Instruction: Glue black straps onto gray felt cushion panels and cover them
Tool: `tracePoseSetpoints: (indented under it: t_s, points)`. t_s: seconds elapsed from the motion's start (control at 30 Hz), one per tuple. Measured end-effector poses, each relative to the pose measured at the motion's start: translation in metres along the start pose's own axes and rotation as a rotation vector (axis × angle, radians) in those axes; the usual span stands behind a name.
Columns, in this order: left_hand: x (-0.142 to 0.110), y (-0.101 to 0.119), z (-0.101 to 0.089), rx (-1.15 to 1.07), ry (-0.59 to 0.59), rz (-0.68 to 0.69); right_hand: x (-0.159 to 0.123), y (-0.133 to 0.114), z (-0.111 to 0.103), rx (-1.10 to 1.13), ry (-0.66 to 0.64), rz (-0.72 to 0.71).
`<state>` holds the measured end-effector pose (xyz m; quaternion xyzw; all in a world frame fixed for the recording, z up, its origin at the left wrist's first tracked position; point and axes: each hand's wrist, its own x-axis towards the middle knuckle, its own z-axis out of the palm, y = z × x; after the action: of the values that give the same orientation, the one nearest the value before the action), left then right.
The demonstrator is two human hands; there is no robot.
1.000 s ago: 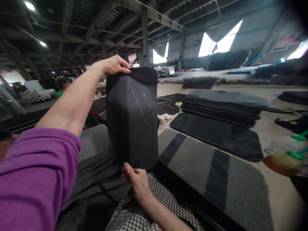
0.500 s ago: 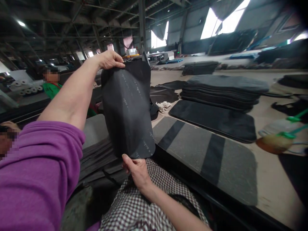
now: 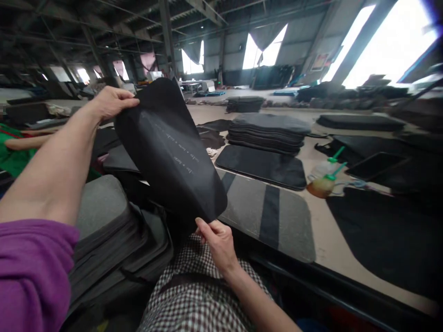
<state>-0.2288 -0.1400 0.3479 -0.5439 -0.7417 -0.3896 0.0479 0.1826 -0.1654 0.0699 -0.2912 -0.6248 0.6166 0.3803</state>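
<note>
A black flexible sheet (image 3: 169,147) with rounded corners and rows of pale lettering hangs bowed and tilted between my hands. My left hand (image 3: 116,102) is raised and pinches its upper left corner. Lower down, near my lap, my right hand (image 3: 217,240) grips the bottom edge between thumb and fingers. Just right of the sheet, a grey panel (image 3: 294,221) with dark stripes lies on the table (image 3: 325,251). Behind that panel lies a flat black piece (image 3: 261,166).
A stack of dark panels (image 3: 266,133) stands farther back. Bottles with green spouts (image 3: 321,186) and a phone-like slab (image 3: 377,165) are at right. Grey panels are piled (image 3: 100,207) by my left side. A person in green (image 3: 15,150) is at far left.
My view has turned right. The sheet has tilted, its top leaning left along with my left hand, while my right hand keeps its hold on the lower edge.
</note>
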Motion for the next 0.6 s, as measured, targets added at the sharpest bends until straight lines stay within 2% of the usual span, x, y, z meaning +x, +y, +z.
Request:
tracePoseSetpoints:
  t_s: [0.13,0.27,0.4,0.5,0.6]
  points:
    - [0.001,-0.013,0.020,-0.087,0.047,0.036,0.002,-0.004,-0.019,-0.077,0.065,-0.073]
    - [-0.004,-0.015,0.044,-0.282,0.081,-0.009,0.009,-0.012,-0.054,-0.106,0.123,-0.117]
    - [-0.027,-0.007,0.072,-0.488,0.027,-0.086,0.028,-0.028,-0.108,-0.091,0.284,-0.216]
    - [-0.056,-0.001,0.101,-0.660,-0.054,-0.174,0.043,-0.042,-0.156,-0.118,0.432,-0.316]
    - [-0.090,0.002,0.134,-0.829,-0.086,-0.282,0.049,-0.052,-0.200,-0.253,0.547,-0.373]
